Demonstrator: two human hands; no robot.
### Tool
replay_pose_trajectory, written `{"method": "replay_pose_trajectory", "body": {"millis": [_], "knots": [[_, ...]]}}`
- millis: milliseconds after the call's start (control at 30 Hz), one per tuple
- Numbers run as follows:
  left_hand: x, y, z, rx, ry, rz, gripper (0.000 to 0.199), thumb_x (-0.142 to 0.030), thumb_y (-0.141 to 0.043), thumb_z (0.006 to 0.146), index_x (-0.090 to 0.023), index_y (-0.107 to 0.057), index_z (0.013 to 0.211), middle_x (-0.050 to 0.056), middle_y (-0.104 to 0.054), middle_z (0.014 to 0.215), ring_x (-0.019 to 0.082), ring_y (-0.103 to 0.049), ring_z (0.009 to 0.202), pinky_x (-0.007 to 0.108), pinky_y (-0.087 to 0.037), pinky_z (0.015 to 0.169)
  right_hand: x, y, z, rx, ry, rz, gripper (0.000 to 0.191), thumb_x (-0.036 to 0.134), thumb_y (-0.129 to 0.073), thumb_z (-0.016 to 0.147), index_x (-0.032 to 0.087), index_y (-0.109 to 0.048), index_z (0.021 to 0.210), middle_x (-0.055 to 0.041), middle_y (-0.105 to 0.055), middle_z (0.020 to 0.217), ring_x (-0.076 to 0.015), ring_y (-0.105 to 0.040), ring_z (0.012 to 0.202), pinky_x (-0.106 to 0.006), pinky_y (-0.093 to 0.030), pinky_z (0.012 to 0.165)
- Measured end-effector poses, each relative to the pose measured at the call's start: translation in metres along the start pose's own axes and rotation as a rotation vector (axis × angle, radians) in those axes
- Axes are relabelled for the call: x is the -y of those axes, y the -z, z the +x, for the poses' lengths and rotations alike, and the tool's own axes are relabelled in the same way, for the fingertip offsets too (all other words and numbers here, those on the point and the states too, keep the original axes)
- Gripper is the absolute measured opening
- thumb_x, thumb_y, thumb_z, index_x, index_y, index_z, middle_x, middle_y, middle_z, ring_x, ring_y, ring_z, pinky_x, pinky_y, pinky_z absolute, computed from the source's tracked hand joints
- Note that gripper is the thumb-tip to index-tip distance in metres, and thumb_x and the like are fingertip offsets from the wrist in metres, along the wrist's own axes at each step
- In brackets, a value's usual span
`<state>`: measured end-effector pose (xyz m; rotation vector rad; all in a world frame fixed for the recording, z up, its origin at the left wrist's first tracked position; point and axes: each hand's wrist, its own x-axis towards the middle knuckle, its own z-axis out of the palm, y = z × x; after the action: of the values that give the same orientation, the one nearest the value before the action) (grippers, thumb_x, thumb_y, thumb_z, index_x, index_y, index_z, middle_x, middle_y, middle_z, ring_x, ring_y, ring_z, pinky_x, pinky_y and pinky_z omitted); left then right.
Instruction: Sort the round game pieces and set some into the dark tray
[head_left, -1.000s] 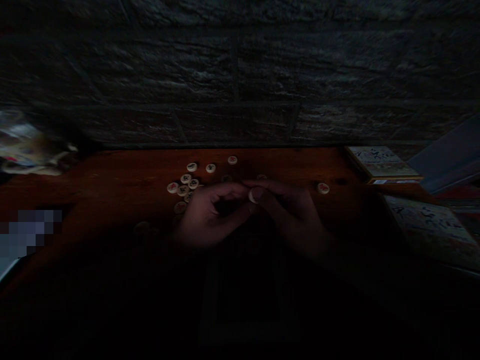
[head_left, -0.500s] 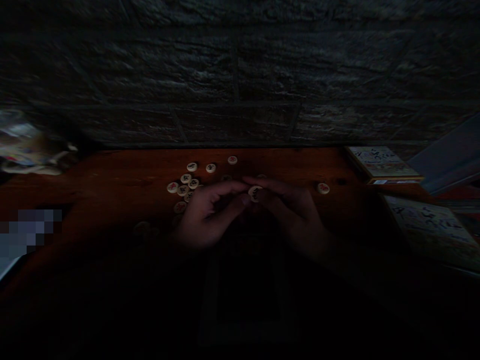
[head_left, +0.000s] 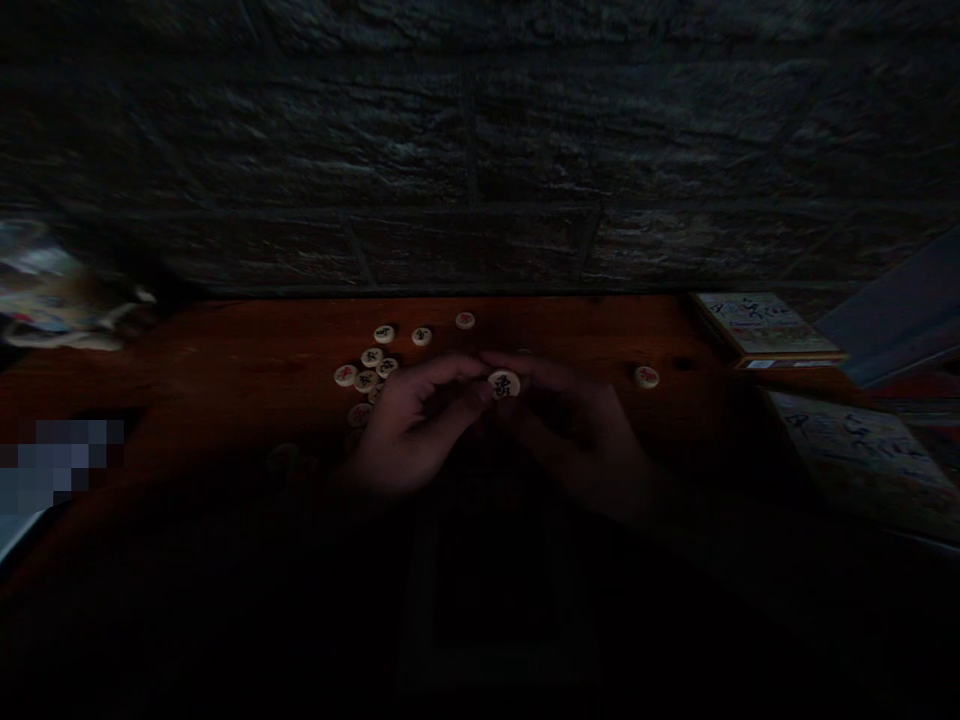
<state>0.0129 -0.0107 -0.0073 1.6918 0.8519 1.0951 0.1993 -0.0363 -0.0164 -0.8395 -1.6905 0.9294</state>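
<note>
Between the fingertips of both hands is a round, pale Chinese chess piece (head_left: 503,385) with a black character facing me. My left hand (head_left: 424,425) pinches it from the left with thumb and fingers. From the right, my right hand (head_left: 574,425) grips the same piece, its thumb at the lower edge. Several more chess pieces (head_left: 366,381) lie clustered beside my left hand, some partly covered by it. Behind them lie two black-marked pieces (head_left: 384,334) and a red-marked piece (head_left: 465,320). Another red-marked piece (head_left: 646,377) lies alone to the right of my right hand.
The wooden table (head_left: 247,350) meets a dark brick wall (head_left: 480,150) at the back. Two flat printed boxes, one farther back (head_left: 769,325) and one nearer (head_left: 862,460), lie on the right. A pale wrapped bundle (head_left: 60,290) sits far left. The foreground is very dark.
The held piece has turned so its black character shows more fully, and it has shifted slightly left. The right thumb has slid down and left. The pieces on the table have not moved.
</note>
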Motion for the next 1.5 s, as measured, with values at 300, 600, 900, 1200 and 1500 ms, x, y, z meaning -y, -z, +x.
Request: {"method": "replay_pose_trajectory", "body": {"millis": [300, 600, 900, 1200, 1500], "knots": [[-0.0011, -0.0011, -0.0008, -0.019, -0.026, 0.045, 0.017, -0.030, -0.069, 0.096, -0.018, -0.075, 0.086, 0.001, -0.074, 0.075, 0.013, -0.067, 0.064, 0.021, -0.052, 0.058, 0.0004, -0.0023, -0.0010, -0.035, -0.007, -0.079, 0.034, 0.025, -0.069, 0.097, 0.022, -0.072, 0.131, -0.0045, -0.081, 0.098, -0.0180, -0.075, 0.086, -0.034, -0.061, 0.083], [-0.0052, 0.0008, 0.0009, -0.001, 0.009, 0.037, 0.031, -0.042, -0.066, 0.098, -0.018, -0.070, 0.079, 0.000, -0.070, 0.067, 0.014, -0.066, 0.061, 0.023, -0.052, 0.057, -0.0004, -0.0018, -0.0021, -0.080, -0.025, -0.043, 0.030, 0.032, -0.063, 0.103, 0.025, -0.074, 0.130, -0.0031, -0.081, 0.105, -0.0175, -0.075, 0.091, -0.032, -0.060, 0.083], [-0.0041, 0.0010, 0.0012, -0.025, 0.042, 0.003, 0.033, -0.043, -0.067, 0.098, -0.018, -0.068, 0.076, 0.001, -0.070, 0.068, 0.014, -0.066, 0.061, 0.024, -0.052, 0.058, 0.0007, -0.0002, -0.0019, -0.092, -0.011, -0.048, 0.031, 0.030, -0.054, 0.107, 0.027, -0.072, 0.133, -0.0032, -0.080, 0.117, -0.0182, -0.075, 0.103, -0.035, -0.060, 0.093], [-0.0030, 0.0004, 0.0003, -0.059, 0.073, 0.009, 0.027, -0.040, -0.067, 0.097, -0.019, -0.069, 0.079, -0.001, -0.067, 0.061, 0.013, -0.062, 0.055, 0.023, -0.048, 0.052, -0.0002, -0.0028, -0.0030, -0.114, -0.045, -0.041, 0.038, 0.032, -0.079, 0.090, 0.023, -0.069, 0.125, -0.0040, -0.080, 0.104, -0.0183, -0.077, 0.092, -0.030, -0.062, 0.082], [-0.0045, 0.0004, -0.0016, -0.034, 0.040, 0.021, 0.031, -0.038, -0.067, 0.097, -0.019, -0.068, 0.072, 0.000, -0.067, 0.063, 0.014, -0.063, 0.057, 0.023, -0.049, 0.053, -0.0020, -0.0022, -0.0038, -0.135, -0.048, -0.014, 0.026, 0.030, -0.081, 0.088, 0.024, -0.073, 0.113, -0.0020, -0.080, 0.096, -0.0179, -0.078, 0.087, -0.029, -0.062, 0.078]]}}
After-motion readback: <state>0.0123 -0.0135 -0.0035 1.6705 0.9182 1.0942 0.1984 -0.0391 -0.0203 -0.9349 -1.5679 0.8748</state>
